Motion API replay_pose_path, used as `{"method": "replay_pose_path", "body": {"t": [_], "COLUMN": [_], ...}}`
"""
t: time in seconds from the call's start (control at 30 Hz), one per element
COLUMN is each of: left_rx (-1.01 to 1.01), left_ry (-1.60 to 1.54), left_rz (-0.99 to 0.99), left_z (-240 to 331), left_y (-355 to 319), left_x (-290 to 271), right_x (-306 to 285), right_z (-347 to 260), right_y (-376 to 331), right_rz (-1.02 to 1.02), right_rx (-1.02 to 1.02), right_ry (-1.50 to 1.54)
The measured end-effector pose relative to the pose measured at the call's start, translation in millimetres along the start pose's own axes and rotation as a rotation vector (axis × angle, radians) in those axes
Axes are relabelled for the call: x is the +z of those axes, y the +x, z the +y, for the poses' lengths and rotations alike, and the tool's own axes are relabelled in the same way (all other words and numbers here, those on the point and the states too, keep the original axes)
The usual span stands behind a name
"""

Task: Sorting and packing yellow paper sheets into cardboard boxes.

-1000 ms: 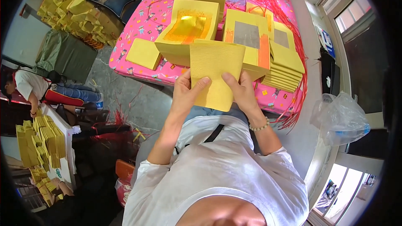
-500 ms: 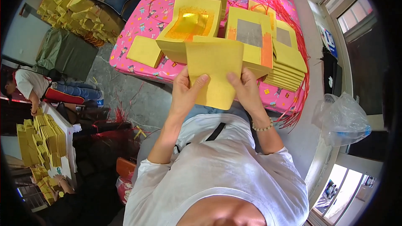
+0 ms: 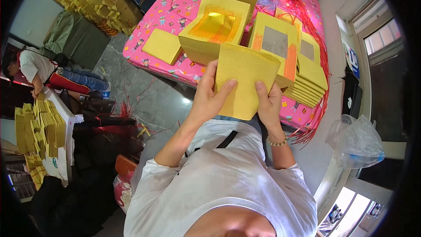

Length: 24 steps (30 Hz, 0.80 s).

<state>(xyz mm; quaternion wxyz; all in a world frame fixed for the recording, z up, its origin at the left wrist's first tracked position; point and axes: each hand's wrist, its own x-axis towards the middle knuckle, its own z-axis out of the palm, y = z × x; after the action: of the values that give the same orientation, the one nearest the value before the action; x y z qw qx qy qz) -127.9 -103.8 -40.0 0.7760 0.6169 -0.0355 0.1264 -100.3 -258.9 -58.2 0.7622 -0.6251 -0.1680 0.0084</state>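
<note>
A thick wad of yellow paper sheets stands upright between both hands, just in front of the table's near edge. My left hand grips its left side with the thumb laid across the face. My right hand pinches its lower right edge. Right behind the wad lie a yellow stack with a gold foil square and another with a silver square.
The table has a pink patterned cloth. On it lie a small yellow stack, fanned yellow stacks at right and red strings. A clear plastic bag hangs at right. Another person bends by yellow piles at left.
The wad has tilted and shifted a little to the right in my hands. My left thumb now lies further across its face.
</note>
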Motion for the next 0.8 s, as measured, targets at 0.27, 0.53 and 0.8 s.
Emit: {"method": "replay_pose_path", "body": {"t": [0.27,0.53,0.8], "left_rx": [-0.043,-0.094,-0.221], "left_ry": [-0.023,-0.112,-0.112], "left_rz": [-0.066,-0.068,-0.161], "left_z": [-1,-2,-11], "left_y": [-1,10,48], "left_x": [4,2,5], "right_x": [-5,-5,-12], "right_z": [4,-4,0], "right_y": [-5,9,42], "right_rz": [0.042,-0.009,0.071], "right_rx": [-0.045,0.059,0.229], "right_ry": [-0.039,-0.143,0.132]}}
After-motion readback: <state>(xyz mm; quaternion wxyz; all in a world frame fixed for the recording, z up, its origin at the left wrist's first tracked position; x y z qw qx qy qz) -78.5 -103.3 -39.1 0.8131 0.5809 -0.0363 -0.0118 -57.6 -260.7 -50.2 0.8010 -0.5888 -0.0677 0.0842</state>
